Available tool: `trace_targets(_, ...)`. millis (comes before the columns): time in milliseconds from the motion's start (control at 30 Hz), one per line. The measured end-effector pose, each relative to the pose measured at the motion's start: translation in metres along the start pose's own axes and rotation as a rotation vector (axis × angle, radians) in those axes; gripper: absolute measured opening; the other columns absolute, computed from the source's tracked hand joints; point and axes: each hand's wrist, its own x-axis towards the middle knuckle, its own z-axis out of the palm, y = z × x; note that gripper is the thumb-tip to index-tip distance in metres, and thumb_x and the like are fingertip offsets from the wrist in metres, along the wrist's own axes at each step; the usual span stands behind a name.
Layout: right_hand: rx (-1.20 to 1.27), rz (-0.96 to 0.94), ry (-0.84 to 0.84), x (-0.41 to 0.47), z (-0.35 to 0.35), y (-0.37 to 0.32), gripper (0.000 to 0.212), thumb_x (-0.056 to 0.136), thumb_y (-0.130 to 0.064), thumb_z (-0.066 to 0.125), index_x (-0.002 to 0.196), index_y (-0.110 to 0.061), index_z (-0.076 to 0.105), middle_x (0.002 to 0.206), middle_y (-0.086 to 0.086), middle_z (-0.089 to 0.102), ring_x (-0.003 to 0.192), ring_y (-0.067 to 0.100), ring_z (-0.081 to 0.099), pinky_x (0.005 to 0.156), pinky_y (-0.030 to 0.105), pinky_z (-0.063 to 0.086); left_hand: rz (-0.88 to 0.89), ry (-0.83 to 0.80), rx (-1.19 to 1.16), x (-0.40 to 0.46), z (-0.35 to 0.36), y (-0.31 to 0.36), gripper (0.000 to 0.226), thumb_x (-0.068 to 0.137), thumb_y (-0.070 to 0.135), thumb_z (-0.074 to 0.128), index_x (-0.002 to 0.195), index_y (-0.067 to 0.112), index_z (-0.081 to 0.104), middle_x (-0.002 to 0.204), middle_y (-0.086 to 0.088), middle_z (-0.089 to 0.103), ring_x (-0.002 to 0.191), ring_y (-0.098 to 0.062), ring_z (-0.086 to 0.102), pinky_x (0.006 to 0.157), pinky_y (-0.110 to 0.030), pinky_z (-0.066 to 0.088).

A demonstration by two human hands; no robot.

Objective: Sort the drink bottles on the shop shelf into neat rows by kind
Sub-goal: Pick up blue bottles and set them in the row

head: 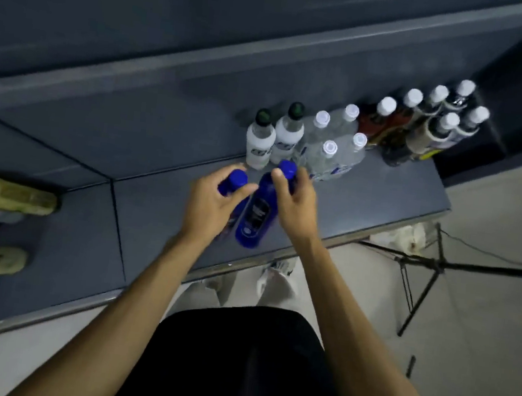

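On the smooth grey shelf (159, 219), left hand (212, 203) and right hand (293, 201) each pinch a glossy blue bottle's neck: left bottle (235, 180), right bottle (260, 210).

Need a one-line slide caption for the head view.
Left hand and right hand each grip a blue bottle on the shelf.

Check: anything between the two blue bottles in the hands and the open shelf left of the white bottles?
Nothing visible. The left hand and right hand each grip a blue bottle near the cap, just in front of the white bottles. The shelf to their left shows bare up to the back.
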Motion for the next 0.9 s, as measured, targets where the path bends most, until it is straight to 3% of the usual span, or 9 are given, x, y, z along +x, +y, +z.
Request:
trace_targets(100,-0.095,-0.113,-0.133,0.027,0.001,-0.011,0.023,0.092,-0.029,0.064,0.085,-0.016,0.047,0.070,-0.013,0.051,0.061,0.001,0.047,0.060,0.010,0.036,0.056,0.208,0.228,0.005,-0.002,-0.002,0.027,0.077,0.023,0.079,0.099,0.010,0.072,0.109,0.003,0.064,0.095,-0.012,0.061,0.083,-0.013,0.040)
trace_targets(200,-0.180,-0.167,-0.295,0.045,0.008,-0.022,0.023,0.090,-0.029,0.067,0.088,-0.016,0.047,0.073,-0.011,0.052,0.064,0.004,0.047,0.062,0.008,0.036,0.018,0.323,0.370,0.006,-0.012,-0.007,0.029,0.076,0.033,0.077,0.098,0.014,0.073,0.100,-0.002,0.064,0.090,-0.024,0.059,0.079,-0.025,0.042)
trace_targets(367,-0.442,-0.318,-0.439,0.076,0.026,-0.032,0.032,0.085,-0.031,0.071,0.101,-0.006,0.060,0.098,0.009,0.059,0.093,0.022,0.051,0.081,0.031,0.044,-0.113,0.454,0.324,0.035,-0.013,-0.008,0.025,0.075,0.031,0.079,0.096,0.020,0.072,0.100,0.001,0.065,0.089,-0.022,0.061,0.071,-0.030,0.046)
trace_targets(500,-0.691,-0.408,-0.469,0.085,0.041,-0.028,0.031,0.084,-0.024,0.071,0.107,-0.005,0.062,0.112,0.012,0.058,0.099,0.032,0.054,0.077,0.042,0.048,-0.232,0.443,0.269,0.056,-0.010,-0.016,0.025,0.076,0.023,0.079,0.099,0.017,0.073,0.102,-0.005,0.067,0.090,-0.022,0.063,0.071,-0.026,0.042)
trace_targets(567,-0.823,-0.384,-0.493,0.087,0.047,-0.028,0.032,0.090,-0.025,0.064,0.116,-0.006,0.058,0.124,0.011,0.051,0.100,0.033,0.057,0.071,0.037,0.044,-0.266,0.419,0.257,0.064,-0.010,-0.025,0.026,0.075,0.019,0.079,0.100,0.016,0.073,0.102,-0.008,0.067,0.090,-0.025,0.062,0.072,-0.030,0.046)
trace_targets(667,-0.969,-0.281,-0.532,0.086,0.057,-0.027,0.034,0.096,-0.022,0.055,0.125,-0.005,0.051,0.135,0.012,0.043,0.098,0.040,0.059,0.074,0.041,0.043,-0.282,0.376,0.210,0.072,-0.008,-0.036,0.025,0.073,0.009,0.077,0.097,0.011,0.073,0.097,-0.010,0.067,0.089,-0.029,0.061,0.074,-0.034,0.049)
trace_targets(800,-0.989,-0.215,-0.517,0.088,0.070,-0.029,0.038,0.096,-0.017,0.055,0.129,0.000,0.045,0.139,0.016,0.039,0.101,0.044,0.059,0.080,0.046,0.047,-0.224,0.358,0.197,0.077,-0.003,-0.045,0.018,0.068,-0.001,0.072,0.084,0.006,0.072,0.078,-0.009,0.066,0.079,-0.031,0.059,0.065,-0.030,0.040)
trace_targets(900,-1.052,-0.202,-0.476,0.094,0.082,-0.038,0.037,0.095,-0.013,0.055,0.127,0.000,0.044,0.139,0.018,0.037,0.104,0.038,0.060,0.078,0.039,0.048,-0.135,0.399,0.209,0.078,-0.001,-0.045,0.011,0.065,-0.005,0.072,0.070,0.005,0.068,0.063,-0.009,0.061,0.063,-0.025,0.054,0.059,-0.032,0.041)
